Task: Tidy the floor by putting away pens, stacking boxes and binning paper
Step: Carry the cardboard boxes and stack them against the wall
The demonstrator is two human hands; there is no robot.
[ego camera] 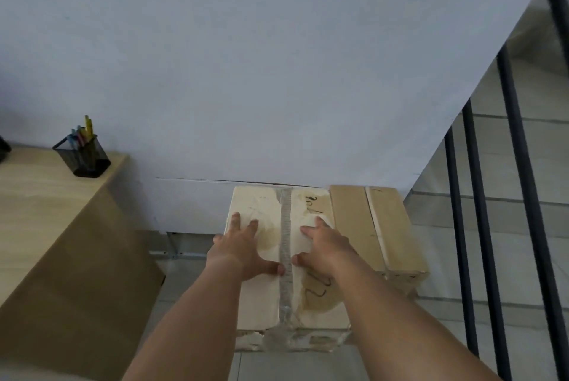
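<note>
**boxguy22:** ok so the pale taped box (264, 260) sits up against the wall (277, 57), on top of what looks like another box, with its ragged taped edge (292, 340) poking out underneath. Both hands lie flat on the lid: left hand (243, 245) to the left of the tape strip (286, 242), right hand (323, 245) just to the right of it. Fingers are spread and palms are down, gripping nothing, just pressing.

**shelf_lurker:** yeah, looks like squaring it up on the stack to me. How do you reckon it handles?

**boxguy22:** The cardboard looks tired, stained and a bit wrinkly on top, so I'd guess the lid flexes if you lean on the middle. Can't tell the weight from here. The tape seam is probably the slippery bit.

**shelf_lurker:** so don't lift by the top. I'd grab the two side walls low down, or hook fingers under the bottom corners where it's stiffest.

**boxguy22:** agreed. The brown box (372, 226) touches its right side, so there's not much finger room there. The left side is open. The pens look sorted already, standing in the mesh pen pot (83, 156) on the desk (46, 196).
</note>
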